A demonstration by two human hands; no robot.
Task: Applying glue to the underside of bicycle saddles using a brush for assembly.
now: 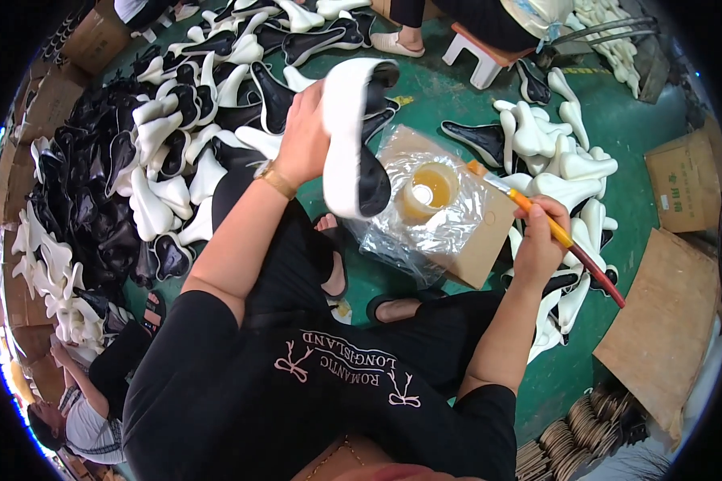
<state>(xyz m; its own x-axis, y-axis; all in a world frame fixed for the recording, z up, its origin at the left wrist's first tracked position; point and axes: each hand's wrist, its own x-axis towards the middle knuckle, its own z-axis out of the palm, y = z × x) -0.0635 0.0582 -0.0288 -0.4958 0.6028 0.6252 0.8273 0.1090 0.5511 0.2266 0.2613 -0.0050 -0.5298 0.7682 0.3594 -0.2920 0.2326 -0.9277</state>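
The left hand (303,143) grips a black and white seat piece (342,148) standing long from 12 to 6 o'clock; its fingertips are hidden, so I can't tell how spread they are. The right hand (544,234) pinches a brush (582,256) that slants from 4 up to 10 o'clock. From the brush's tip, the tub of yellow stuff (415,211) is at 8 o'clock, the seat piece at 9. The right hand is nearer the tub.

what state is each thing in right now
White-and-black bicycle saddle: held up in left hand, tilted
Brush: held in right hand, bristles outside the tub
Tub: upright, open, holding yellowish liquid
Plastic sheet: crumpled over cardboard
Other saddles: heaped on floor
Stool: upright, occupied
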